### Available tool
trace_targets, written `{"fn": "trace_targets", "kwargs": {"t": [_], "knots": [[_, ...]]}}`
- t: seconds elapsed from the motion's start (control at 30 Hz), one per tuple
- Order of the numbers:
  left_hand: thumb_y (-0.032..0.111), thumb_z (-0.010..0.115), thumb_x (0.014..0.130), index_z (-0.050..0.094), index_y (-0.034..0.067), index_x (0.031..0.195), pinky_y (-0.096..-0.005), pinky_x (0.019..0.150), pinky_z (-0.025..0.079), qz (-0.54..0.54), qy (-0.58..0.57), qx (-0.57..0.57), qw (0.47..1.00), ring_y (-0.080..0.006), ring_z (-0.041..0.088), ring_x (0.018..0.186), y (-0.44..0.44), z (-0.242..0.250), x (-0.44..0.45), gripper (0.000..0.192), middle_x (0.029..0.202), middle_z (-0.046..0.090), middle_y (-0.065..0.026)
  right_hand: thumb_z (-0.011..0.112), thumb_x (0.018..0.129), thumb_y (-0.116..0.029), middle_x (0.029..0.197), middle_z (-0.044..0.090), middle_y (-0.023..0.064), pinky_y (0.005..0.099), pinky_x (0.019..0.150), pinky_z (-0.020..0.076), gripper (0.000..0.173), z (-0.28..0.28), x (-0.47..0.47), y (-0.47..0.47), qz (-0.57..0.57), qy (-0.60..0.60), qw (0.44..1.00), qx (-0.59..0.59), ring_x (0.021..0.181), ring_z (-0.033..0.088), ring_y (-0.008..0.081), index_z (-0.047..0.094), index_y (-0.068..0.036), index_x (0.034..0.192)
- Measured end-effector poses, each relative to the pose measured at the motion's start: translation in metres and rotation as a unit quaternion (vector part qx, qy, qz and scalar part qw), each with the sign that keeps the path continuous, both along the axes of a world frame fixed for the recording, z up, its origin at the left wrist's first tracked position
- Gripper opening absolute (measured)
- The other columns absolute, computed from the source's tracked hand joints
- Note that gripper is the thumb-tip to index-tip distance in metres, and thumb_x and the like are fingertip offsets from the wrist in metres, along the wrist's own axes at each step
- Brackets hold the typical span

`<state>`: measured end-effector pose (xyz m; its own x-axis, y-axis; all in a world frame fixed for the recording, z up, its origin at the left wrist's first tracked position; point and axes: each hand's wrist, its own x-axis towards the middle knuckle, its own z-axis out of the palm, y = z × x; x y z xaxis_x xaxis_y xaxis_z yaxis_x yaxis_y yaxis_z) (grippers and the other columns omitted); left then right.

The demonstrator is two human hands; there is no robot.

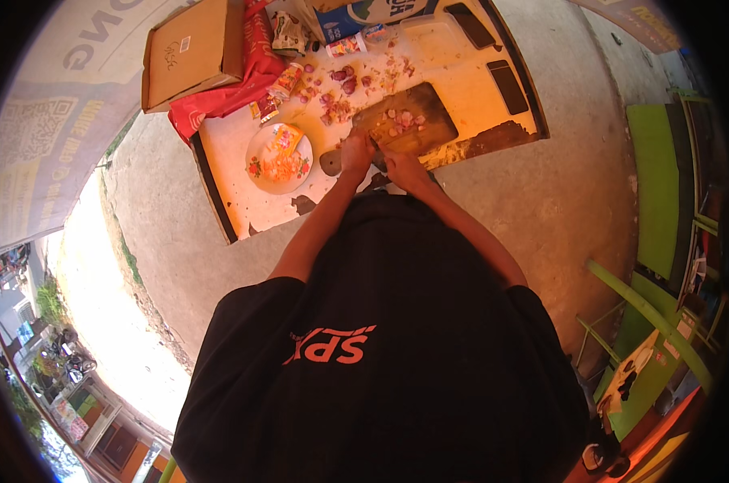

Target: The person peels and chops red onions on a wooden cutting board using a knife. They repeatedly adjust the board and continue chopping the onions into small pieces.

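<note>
My left hand [357, 156] and my right hand [405, 170] are close together over the near left part of a dark wooden cutting board [434, 105]. Fingers on both are bent inward. A thin dark edge shows between them, but what they hold is too small and hidden to tell. Peeled shallots [405, 121] lie in a loose group on the board, beyond my right hand. The board's handle [330, 162], with a hole in it, sticks out left of my left hand. Farther left is a floral plate [257, 136] with orange shreds [283, 166] and a printed packet [287, 139].
Unpeeled shallots [348, 86] and loose skins [339, 111] lie behind the board. A cardboard box [192, 54] rests on a red plastic bag [261, 66] at the back left. Two phones [506, 87] lie near the table's right edge, beside a clear plastic container [431, 36].
</note>
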<state>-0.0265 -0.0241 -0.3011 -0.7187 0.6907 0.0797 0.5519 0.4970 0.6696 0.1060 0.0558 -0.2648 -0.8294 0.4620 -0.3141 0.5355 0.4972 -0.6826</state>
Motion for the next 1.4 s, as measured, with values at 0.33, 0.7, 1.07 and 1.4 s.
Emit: {"fn": "trace_targets", "kwargs": {"t": [0.33,0.7,1.07,1.4], "knots": [[0.003,0.055,0.084,0.056,-0.001,0.080,-0.0519,0.065,0.048,0.008,-0.009,0.010,1.000,-0.0440,0.063,0.073,-0.001,-0.007,-0.001,0.005,0.081,0.061,-0.0236,0.046,0.093,-0.021,0.094,0.066,0.0260,0.0514,0.078,0.0512,0.042,-0.006,0.001,0.002,-0.015,0.015,1.000,-0.010,0.089,0.063,0.0443,0.056,-0.017,0.134],[0.001,0.055,0.084,0.056,0.000,0.080,-0.0504,0.063,0.048,0.003,-0.002,0.032,0.999,-0.0438,0.062,0.072,-0.002,-0.014,-0.002,0.004,0.080,0.060,-0.0232,0.047,0.092,-0.022,0.095,0.066,0.0244,0.0513,0.078,0.0511,0.042,0.001,0.001,0.004,-0.002,0.017,1.000,-0.003,0.089,0.064,0.0430,0.057,-0.018,0.133],[-0.002,0.054,0.083,0.053,-0.002,0.080,-0.0505,0.066,0.049,-0.007,-0.014,0.018,1.000,-0.0448,0.060,0.076,-0.005,-0.009,-0.001,0.003,0.084,0.058,-0.0245,0.046,0.093,-0.022,0.097,0.067,0.0235,0.0506,0.079,0.0515,0.044,0.006,0.002,0.004,0.010,0.002,1.000,-0.001,0.090,0.064,0.0426,0.055,-0.019,0.135],[-0.001,0.054,0.083,0.053,-0.002,0.081,-0.0511,0.065,0.048,0.002,-0.010,0.012,1.000,-0.0447,0.060,0.076,-0.004,-0.007,0.000,0.003,0.085,0.058,-0.0244,0.047,0.093,-0.022,0.096,0.067,0.0232,0.0512,0.078,0.0514,0.043,0.004,0.003,0.005,0.007,-0.004,1.000,-0.002,0.090,0.064,0.0424,0.055,-0.020,0.135]]}}
